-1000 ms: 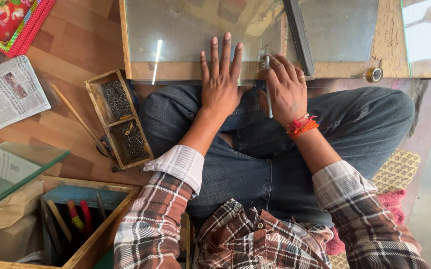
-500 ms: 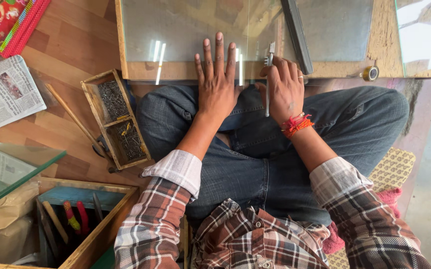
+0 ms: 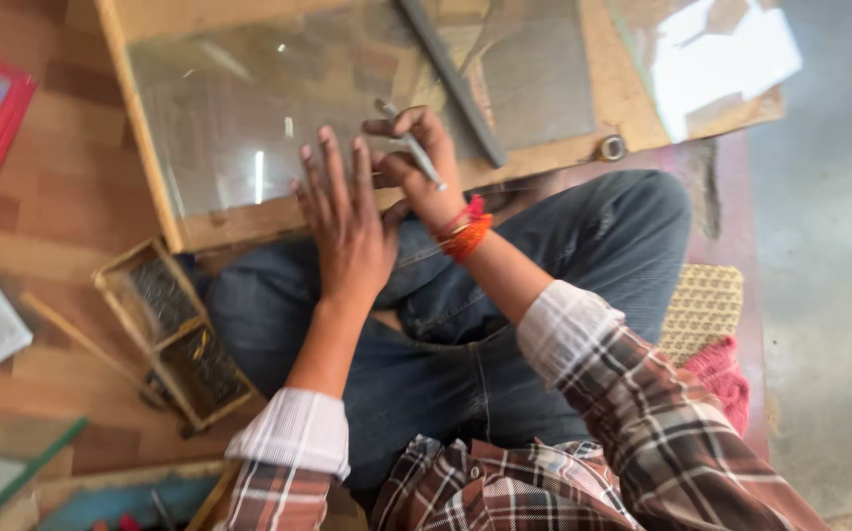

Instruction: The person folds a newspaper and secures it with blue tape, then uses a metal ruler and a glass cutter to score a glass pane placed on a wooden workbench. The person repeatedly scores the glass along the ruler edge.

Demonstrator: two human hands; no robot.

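Nearest the body, the person is sitting cross-legged in jeans and a plaid shirt with both forearms reaching forward over the lap. The left hand is lying flat with fingers spread, its fingertips pressing on the near edge of the glass sheet, empty of any tool. Just to its right, nearly touching it, the right hand is closing its fingers round a slim metal glass cutter, whose tip is pointing away over the pane. The pane is resting on a wooden board just beyond both hands, and a dark straightedge is lying aslant on it past the right hand, with nothing holding it down. To my eye, the risk is lying there: unpinned, that straightedge could be sliding under the cutter and the score wandering, and an uneven score would likely be making the glass break raggedly. The bare left fingertips are sitting right on a raw glass edge, so a slip could be cutting them. Off to the left of the left hand a small wooden tray of dark bits is sitting on the floor, and beyond the right hand a small roll of tape is resting at the board's edge.
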